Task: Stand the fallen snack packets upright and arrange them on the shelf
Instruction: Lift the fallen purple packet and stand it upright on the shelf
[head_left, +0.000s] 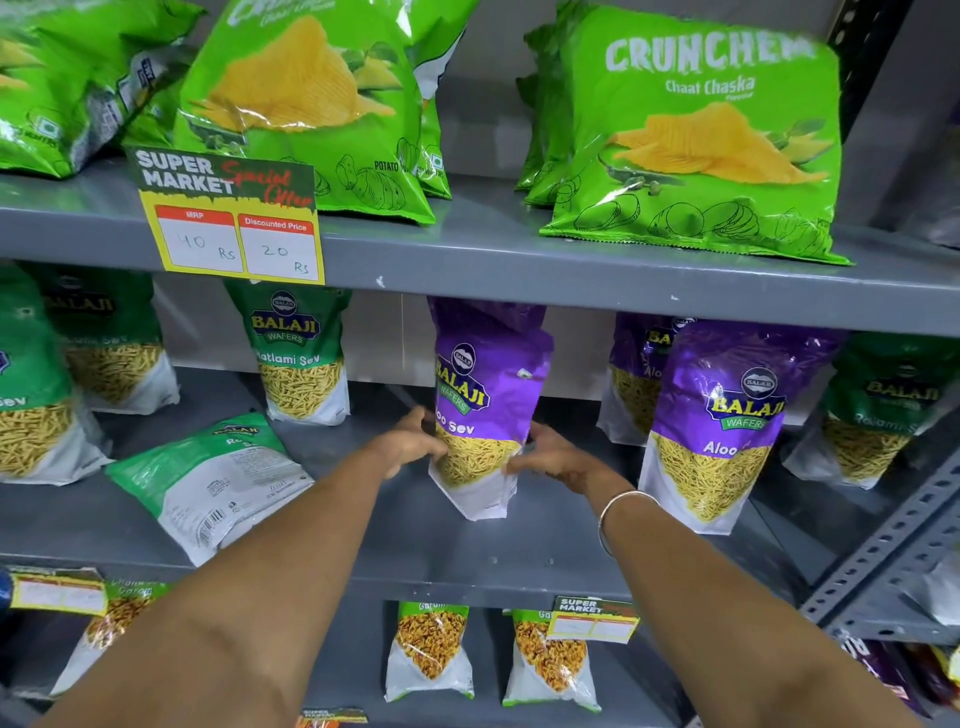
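Observation:
A purple Aloo Sev packet (483, 395) stands upright in the middle of the grey middle shelf (415, 525). My left hand (408, 441) presses its left side and my right hand (550, 457) its right side, both low on the pack. A green sev packet (213, 478) lies flat on its face at the front left of the same shelf, back label up. Another purple Aloo Sev packet (727, 421) stands upright to the right, with one more purple pack (639, 374) behind it. Green Ratlami Sev packets stand at the back left (301, 358) and far right (883, 410).
The upper shelf carries green chips bags (696, 135), some leaning at the left (78, 88). A yellow price card (228, 223) hangs from its front edge. The lower shelf holds small snack packs (431, 649). A slotted metal upright (893, 535) stands at the right.

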